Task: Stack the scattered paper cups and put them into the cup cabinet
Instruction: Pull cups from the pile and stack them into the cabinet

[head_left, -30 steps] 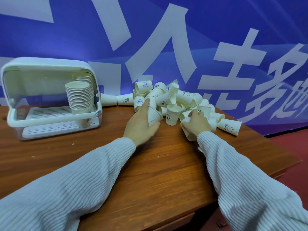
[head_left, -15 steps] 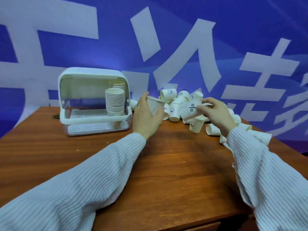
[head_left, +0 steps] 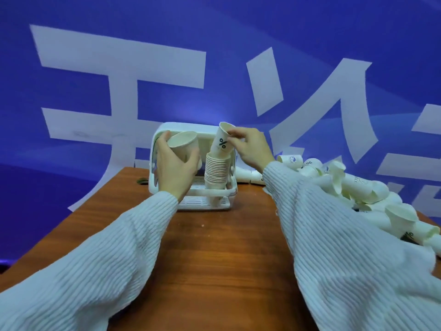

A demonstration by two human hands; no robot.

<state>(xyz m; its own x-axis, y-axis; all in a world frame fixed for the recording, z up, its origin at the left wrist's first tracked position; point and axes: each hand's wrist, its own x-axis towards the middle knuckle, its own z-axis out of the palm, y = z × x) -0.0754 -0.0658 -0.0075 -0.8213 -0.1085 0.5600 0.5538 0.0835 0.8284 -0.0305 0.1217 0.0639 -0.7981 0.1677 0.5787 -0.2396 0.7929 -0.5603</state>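
The white cup cabinet [head_left: 167, 130] stands open at the far end of the table, with a tall stack of paper cups [head_left: 216, 173] inside on its right. My right hand [head_left: 253, 145] pinches the rim of a paper cup marked "%" [head_left: 222, 142], tilted, its base sitting in the top of the stack. My left hand [head_left: 175, 167] grips another paper cup [head_left: 185, 145] in front of the cabinet's opening, mouth facing me. A heap of loose paper cups [head_left: 353, 187] lies along the table's right side.
The brown wooden table [head_left: 222, 254] runs from me to the cabinet. A blue banner with large white characters [head_left: 119, 68] hangs right behind it. A small dark thing [head_left: 142, 180] lies left of the cabinet. My white ribbed sleeves cover the near table edges.
Both hands carried their cups left from the heap to the cabinet. The right hand's "%" cup now sits tilted on the stack; the view swung left with them.
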